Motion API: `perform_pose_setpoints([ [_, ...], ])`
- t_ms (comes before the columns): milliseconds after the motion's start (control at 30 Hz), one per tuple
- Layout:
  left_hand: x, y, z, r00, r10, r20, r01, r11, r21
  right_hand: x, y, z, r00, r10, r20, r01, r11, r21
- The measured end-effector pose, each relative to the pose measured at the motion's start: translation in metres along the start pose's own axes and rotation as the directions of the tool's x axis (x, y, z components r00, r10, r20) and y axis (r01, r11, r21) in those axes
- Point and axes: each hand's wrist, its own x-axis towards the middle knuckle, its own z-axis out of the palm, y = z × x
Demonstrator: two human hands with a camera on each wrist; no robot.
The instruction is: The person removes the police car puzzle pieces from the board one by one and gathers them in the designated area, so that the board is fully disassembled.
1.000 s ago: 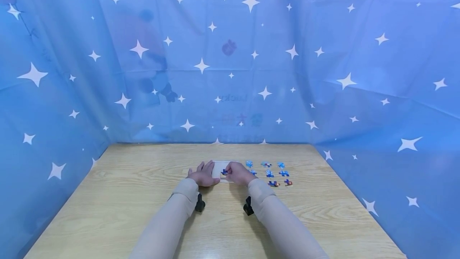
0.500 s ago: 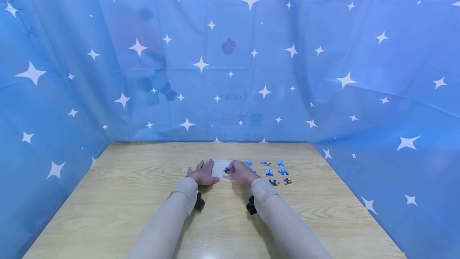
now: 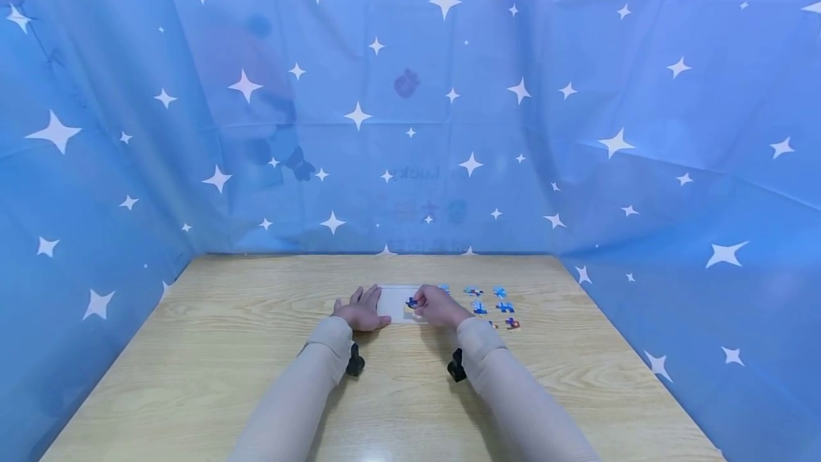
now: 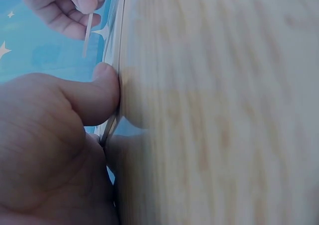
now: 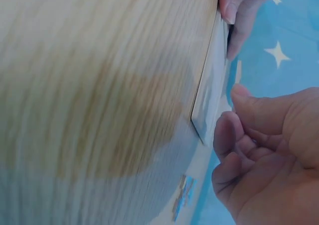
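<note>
A small dark-blue jigsaw puzzle piece (image 3: 410, 302) is pinched between the thumb and fingers of my right hand (image 3: 441, 307), held over a thin white board (image 3: 391, 299). In the left wrist view the puzzle piece (image 4: 87, 36) shows edge-on, raised off the board. My left hand (image 3: 361, 311) rests at the board's left end with its fingers spread. Its thumb (image 4: 105, 93) presses along the near edge. From the right wrist, the board (image 5: 210, 85) appears flat on the table, and the right hand's other fingers are loosely curled.
Several loose puzzle pieces (image 3: 505, 307) lie in rows on the wooden table (image 3: 256, 348), right of the board. My right hand hides part of them. A blue star-patterned curtain (image 3: 410, 105) encloses the back and sides. Black wrist devices (image 3: 457, 366) sit below both wrists.
My right hand has shifted a little to the right with the puzzle piece, still over the board, and now covers more of the nearest loose pieces. The left hand stays put.
</note>
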Motion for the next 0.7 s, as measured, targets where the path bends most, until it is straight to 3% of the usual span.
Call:
perform_pose_setpoints([
  [233, -0.004, 0.002, -0.001, 1.000, 0.003, -0.002, -0.003, 1.000, -0.006, -0.002, 0.014, -0.002, 1.000, 0.023, -0.014, -0.023, 1.000, -0.004],
  [567, 0.013, -0.010, 0.009, 0.999, 0.037, -0.031, -0.037, 0.999, 0.015, -0.013, 0.031, -0.012, 1.000, 0.023, -0.018, -0.023, 1.000, -0.008],
  [700, 0.012, -0.011, 0.008, 0.999, 0.047, -0.023, -0.047, 0.999, 0.013, -0.018, 0.036, -0.018, 0.999, 0.021, -0.036, -0.021, 1.000, -0.013],
])
